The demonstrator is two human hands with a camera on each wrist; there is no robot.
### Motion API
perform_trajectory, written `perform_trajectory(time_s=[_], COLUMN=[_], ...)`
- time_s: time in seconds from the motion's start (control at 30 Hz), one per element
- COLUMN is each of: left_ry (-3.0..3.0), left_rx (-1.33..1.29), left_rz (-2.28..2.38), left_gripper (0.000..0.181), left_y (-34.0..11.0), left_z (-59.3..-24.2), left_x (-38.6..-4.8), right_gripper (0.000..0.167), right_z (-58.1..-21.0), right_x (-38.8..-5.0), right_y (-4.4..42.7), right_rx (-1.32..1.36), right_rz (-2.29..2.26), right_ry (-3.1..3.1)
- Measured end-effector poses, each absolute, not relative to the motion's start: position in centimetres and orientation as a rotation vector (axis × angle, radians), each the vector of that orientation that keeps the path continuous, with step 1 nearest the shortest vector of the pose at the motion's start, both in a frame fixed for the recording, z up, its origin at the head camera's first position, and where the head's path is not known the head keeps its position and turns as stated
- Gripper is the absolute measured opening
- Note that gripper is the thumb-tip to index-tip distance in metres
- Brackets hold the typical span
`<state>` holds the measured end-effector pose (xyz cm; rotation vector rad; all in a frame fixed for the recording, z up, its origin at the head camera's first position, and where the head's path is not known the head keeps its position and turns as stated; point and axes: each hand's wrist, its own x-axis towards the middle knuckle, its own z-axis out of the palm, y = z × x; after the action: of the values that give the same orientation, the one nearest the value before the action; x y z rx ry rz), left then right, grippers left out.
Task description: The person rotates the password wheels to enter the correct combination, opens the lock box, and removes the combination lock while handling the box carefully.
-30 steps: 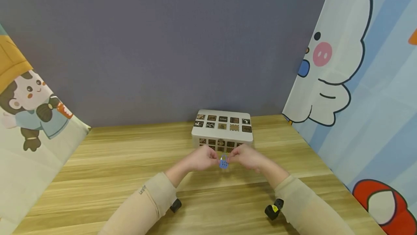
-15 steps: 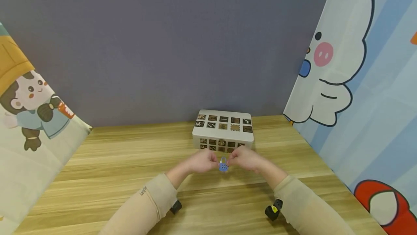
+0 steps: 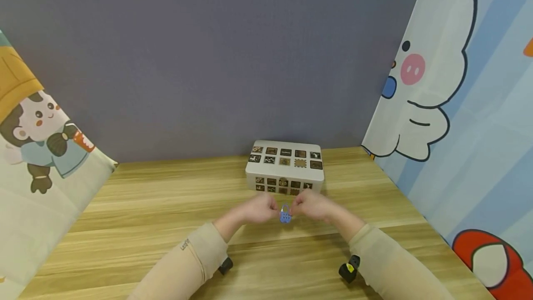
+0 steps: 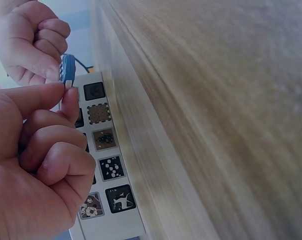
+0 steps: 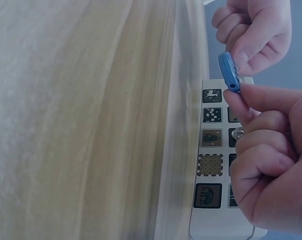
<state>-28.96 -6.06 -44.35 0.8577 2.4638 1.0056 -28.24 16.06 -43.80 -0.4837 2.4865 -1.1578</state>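
Note:
A small blue combination padlock [image 3: 285, 217], its shackle upright, is held in the air in front of a white box [image 3: 272, 169] printed with dark stamp-like pictures. My left hand [image 3: 259, 207] pinches one side of the padlock between thumb and forefinger. On the opposite side, my right hand [image 3: 313, 205] pinches it the same way. In the left wrist view the padlock [image 4: 67, 70] appears nearly edge-on between the fingertips. The right wrist view gives a similar edge-on look at the padlock [image 5: 228, 72], with its number dials partly hidden by the fingers.
The box has a round clasp [image 3: 283, 182] on its front and stands near the back edge of the wooden table [image 3: 175, 198]. A grey panel [image 3: 208, 59] rises behind. Cartoon-printed cloths [image 3: 491, 119] hang at both sides. Black devices [image 3: 349, 268] sit at the wrists.
Both hands have drawn the padlock slightly back from the box, toward me. More of the box's printed front shows now. Both hands keep their grip on the padlock.

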Motion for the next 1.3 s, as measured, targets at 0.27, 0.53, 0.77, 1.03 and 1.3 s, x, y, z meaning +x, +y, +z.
perform_trajectory(time_s=[0.27,0.53,0.77,1.03,1.3], left_ry=[2.470,2.491,2.474,2.474,2.475], left_rx=[0.832,0.826,0.829,0.859,0.839], left_rz=[0.969,0.910,0.909,0.878,0.847], left_gripper=[0.051,0.051,0.054,0.053,0.052], left_y=[-6.0,-5.8,-5.7,-5.6,-5.4], left_z=[-44.6,-44.8,-44.5,-44.5,-44.6], left_x=[-28.8,-28.6,-28.3,-28.2,-28.1], right_gripper=[0.016,0.031,0.029,0.025,0.033], right_z=[-44.2,-44.6,-44.6,-44.7,-45.1], right_x=[-28.2,-28.1,-28.0,-27.8,-27.8], right_y=[16.0,15.9,15.8,15.6,15.5], right_rx=[-0.514,-0.508,-0.527,-0.515,-0.522], right_rz=[-1.172,-1.142,-1.133,-1.127,-1.118], right_ry=[2.469,2.463,2.464,2.465,2.477])
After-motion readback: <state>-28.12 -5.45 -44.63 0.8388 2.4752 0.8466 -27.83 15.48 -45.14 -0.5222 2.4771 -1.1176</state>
